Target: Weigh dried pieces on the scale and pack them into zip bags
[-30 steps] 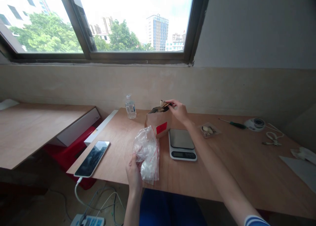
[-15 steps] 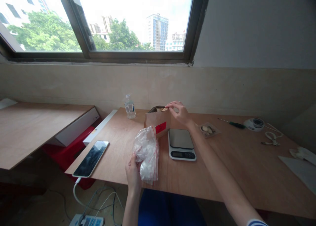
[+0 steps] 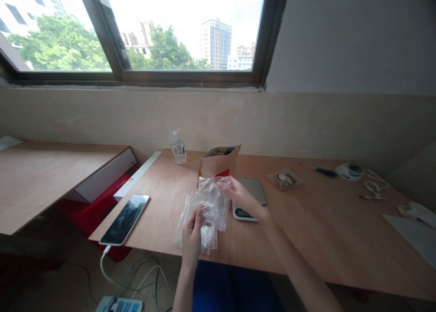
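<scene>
Plywood desk [image 3: 323, 221] under a wide window carries the work. Near its front edge, a crinkled bundle of clear plastic zip bags [image 3: 208, 202] with red seal strips is held up between both hands. The left hand [image 3: 191, 230] pinches the bundle's lower part at 6 o'clock, thumb against fingers. The right hand [image 3: 238, 195] pinches its upper edge at 2 o'clock.

Half a second ago the right hand was at the mouth of the brown paper bag [image 3: 218, 163], which stands at the bundle's 12 o'clock. It has since come down to the plastic, and the bundle is now pulled wider and flatter.

How many bags make up the bundle cannot be told. The plastic veils the paper bag's foot and most of its red label, and that bag's contents are too dark to make out. The right hand covers the front corner and display of the flat white digital scale [image 3: 256, 188] at 3 o'clock. A black-screened phone [image 3: 125, 219] lies at 9 o'clock.
</scene>
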A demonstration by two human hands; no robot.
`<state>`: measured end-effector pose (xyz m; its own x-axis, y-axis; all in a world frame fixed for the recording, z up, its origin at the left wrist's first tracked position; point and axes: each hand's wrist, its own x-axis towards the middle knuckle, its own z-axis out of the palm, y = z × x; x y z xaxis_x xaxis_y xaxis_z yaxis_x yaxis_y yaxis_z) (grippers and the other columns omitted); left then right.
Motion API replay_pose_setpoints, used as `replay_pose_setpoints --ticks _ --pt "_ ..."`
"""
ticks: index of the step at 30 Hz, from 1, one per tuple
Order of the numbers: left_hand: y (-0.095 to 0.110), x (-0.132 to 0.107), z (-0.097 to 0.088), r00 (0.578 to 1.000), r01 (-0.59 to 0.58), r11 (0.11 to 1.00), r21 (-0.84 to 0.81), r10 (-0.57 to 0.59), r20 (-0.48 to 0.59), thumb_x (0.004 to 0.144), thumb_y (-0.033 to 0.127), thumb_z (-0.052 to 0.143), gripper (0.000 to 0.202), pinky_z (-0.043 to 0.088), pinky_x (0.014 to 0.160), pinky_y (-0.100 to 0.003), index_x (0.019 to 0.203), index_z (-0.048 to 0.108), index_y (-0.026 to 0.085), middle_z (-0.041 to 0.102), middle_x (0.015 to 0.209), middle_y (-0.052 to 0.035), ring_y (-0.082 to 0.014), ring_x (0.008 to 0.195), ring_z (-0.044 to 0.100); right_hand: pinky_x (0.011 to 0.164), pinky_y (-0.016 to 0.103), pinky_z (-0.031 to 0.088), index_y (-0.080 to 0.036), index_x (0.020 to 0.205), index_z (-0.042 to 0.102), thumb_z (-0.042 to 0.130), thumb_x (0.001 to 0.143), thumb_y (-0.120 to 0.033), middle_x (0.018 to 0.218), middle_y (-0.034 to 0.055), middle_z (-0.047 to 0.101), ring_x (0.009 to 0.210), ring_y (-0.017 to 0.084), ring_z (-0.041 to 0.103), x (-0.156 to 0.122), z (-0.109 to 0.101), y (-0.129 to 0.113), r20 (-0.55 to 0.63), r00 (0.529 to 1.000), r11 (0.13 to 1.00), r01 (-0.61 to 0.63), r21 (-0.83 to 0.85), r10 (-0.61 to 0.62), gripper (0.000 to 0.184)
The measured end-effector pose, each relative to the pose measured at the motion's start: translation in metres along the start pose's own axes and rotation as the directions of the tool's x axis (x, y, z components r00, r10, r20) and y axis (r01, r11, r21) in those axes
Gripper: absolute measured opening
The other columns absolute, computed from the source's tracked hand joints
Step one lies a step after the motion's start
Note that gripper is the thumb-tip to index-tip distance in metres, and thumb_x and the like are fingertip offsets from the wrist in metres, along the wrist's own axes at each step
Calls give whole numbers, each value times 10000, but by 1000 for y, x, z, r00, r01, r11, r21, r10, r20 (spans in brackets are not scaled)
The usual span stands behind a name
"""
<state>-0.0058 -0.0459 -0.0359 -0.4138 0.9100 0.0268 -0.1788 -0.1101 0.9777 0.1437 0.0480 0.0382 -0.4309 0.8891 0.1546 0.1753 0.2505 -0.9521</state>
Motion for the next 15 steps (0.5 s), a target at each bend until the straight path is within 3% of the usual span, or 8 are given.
replay_pose_setpoints --ticks 4,7,10,13,15 --pt "8 0 -5 996 -31 996 86 24 85 787 404 591 379 397 510 -208 1083 651 175 643 678 -18 -91 509 463 550 278 444 -183 782 575 616 717 -521 710 29 619 613 164 578 3 -1 11 -172 982 979 -41 202 77 347" --pt "14 0 -10 982 -11 995 96 -8 190 784 387 592 390 407 523 -221 1110 632 177 660 720 -37 -109 542 499 440 268 392 -196 789 549 633 698 -514 662 10 583 483 143 532 4 0 17 -213 970 960 -55 275 117 342" --pt "16 -1 -11 969 34 996 85 -54 241 750 333 625 376 458 619 -242 1097 635 190 670 882 -63 -146 692 575 435 272 412 -204 826 539 574 742 -535 717 26 593 504 146 534 -1 13 21 -252 960 963 -52 264 121 343" --pt "15 -4 -5 981 87 994 64 -97 167 717 314 622 386 486 640 -262 1081 625 185 622 1088 -92 -177 805 596 488 263 469 -206 903 525 514 781 -554 797 39 609 600 155 568 -11 30 27 -276 949 962 -79 260 152 369" --pt "13 -5 1 989 111 992 64 -117 90 723 336 591 393 488 593 -259 1083 601 180 608 1093 -89 -174 787 597 513 263 495 -201 964 510 510 783 -557 841 34 607 622 148 583 -19 41 30 -255 946 951 -122 285 198 399"
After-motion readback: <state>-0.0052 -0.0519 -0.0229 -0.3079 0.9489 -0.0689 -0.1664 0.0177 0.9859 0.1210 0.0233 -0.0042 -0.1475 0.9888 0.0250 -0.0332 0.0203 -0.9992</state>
